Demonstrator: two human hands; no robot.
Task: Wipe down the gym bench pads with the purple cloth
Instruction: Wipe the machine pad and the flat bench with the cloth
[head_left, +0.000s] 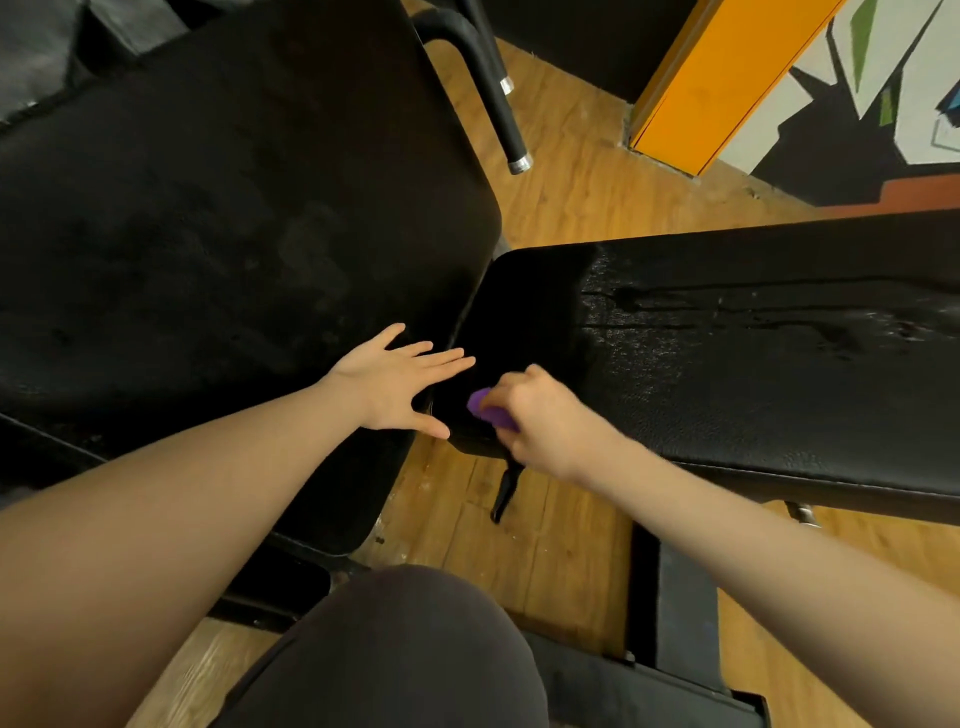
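Two black bench pads meet in the middle of the head view. The large back pad (234, 218) fills the left side. The seat pad (753, 364) stretches to the right, its surface shiny and cracked. My right hand (545, 415) grips the bunched purple cloth (491, 409) and holds it against the seat pad's near left corner; most of the cloth is hidden under the fingers. My left hand (400, 382) lies flat with fingers spread on the back pad's lower edge, fingertips reaching the gap between the pads.
A black handle bar with a silver cap (511, 130) sticks out behind the back pad. The bench's dark metal frame (670, 587) runs along the wooden floor (561, 530). An orange post (717, 78) stands at the back right. My knee (410, 654) is below.
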